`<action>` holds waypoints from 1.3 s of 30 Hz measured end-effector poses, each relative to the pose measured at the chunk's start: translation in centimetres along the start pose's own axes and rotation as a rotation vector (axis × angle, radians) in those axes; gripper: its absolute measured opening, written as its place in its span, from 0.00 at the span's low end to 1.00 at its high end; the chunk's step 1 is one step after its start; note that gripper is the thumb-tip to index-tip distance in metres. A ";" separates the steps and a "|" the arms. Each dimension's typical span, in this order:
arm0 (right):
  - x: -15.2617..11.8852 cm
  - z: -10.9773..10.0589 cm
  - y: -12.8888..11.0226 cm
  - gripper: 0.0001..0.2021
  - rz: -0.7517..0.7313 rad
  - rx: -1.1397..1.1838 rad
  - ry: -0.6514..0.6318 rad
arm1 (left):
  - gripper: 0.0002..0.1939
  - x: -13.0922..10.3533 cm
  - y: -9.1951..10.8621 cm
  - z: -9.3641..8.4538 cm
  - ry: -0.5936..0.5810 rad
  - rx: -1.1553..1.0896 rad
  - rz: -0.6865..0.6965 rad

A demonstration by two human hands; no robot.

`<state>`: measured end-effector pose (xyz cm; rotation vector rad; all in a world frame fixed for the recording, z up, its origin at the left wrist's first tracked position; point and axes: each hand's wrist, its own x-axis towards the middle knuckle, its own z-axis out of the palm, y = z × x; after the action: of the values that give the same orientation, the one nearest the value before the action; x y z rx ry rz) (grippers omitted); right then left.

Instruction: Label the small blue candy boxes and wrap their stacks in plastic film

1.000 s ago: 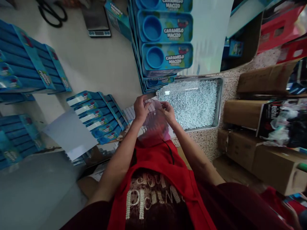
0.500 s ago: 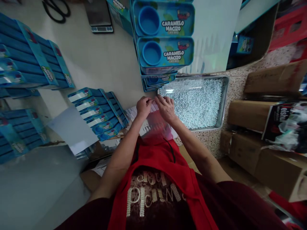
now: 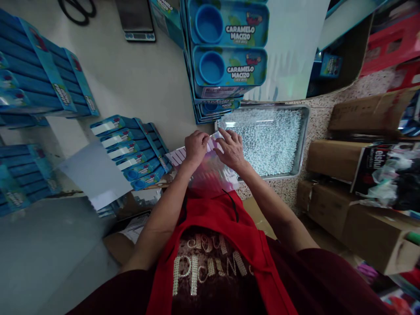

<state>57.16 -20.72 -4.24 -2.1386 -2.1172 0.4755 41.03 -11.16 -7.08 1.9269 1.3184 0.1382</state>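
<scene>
In the middle of the head view, a glossy sheet (image 3: 215, 173) with a row of whitish strips along its far edge lies over the near edge of the table. Reddish tones show across its wrinkled surface. My left hand (image 3: 196, 148) is closed on the sheet's far edge, fingers curled. Just to its right, my right hand (image 3: 232, 151) hovers over or touches the same edge, thumb and forefinger apart. Its fingertips reach the corner of a metal tray (image 3: 306, 135) full of small pale-blue balls. Whether a small strip sticks to either hand cannot be made out.
Blue candy trays (image 3: 243, 65) stand in a stack beyond my hands. More blue boxes (image 3: 131, 151) are piled to the left, near a white sheet of paper (image 3: 98, 175). A small scale (image 3: 139, 22) and black scissors (image 3: 78, 11) lie farther back. Cardboard boxes (image 3: 337, 162) line the right.
My right thumb and forefinger have parted from a pinch near my left fingers, and the right hand has shifted slightly right. The glossy sheet's far edge with its strips shows more.
</scene>
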 end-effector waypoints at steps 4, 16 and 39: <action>0.8 0.6 0.8 0.21 -0.099 0.004 -0.117 | 0.12 -0.3 0.0 -0.1 0.004 -0.004 0.000; -1.1 1.5 0.6 0.24 -0.070 0.020 -0.033 | 0.12 -0.1 0.6 -0.4 -0.074 0.051 -0.093; -2.4 -2.5 -1.5 0.05 0.279 0.258 -0.019 | 0.07 2.7 -1.3 1.1 0.005 -0.067 -0.162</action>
<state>56.50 -22.68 -1.11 -2.2860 -1.6619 0.7516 41.83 -9.27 -9.57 1.7573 1.4486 0.1058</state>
